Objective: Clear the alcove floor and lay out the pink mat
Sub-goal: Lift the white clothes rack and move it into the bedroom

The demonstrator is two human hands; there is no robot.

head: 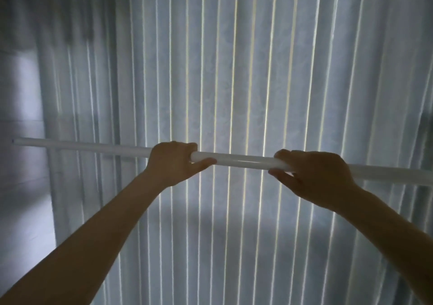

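White and smooth, a long pole (243,160) runs almost level across the room from nine o'clock to three o'clock, dipping a little toward the right. Its left end (14,141) stops just short of the pale wall (16,107) at nine o'clock; its right end runs out of sight. No brand, label or writing can be read anywhere.

The left hand (172,162) grips the pole a little left of centre, fingers curled over the top and the thumb (203,164) pressed along the underside. The right hand (314,175) grips it just to the right, fingers wrapped over from above, the thumb (281,175) reaching beneath. A short bare stretch of pole shows between the two hands, which do not touch. Both bare forearms rise from six o'clock.

Behind the pole hang vertical blinds (234,70), grey-white, with thin bright lines of daylight between the slats. The pink mat and the alcove floor are out of view.
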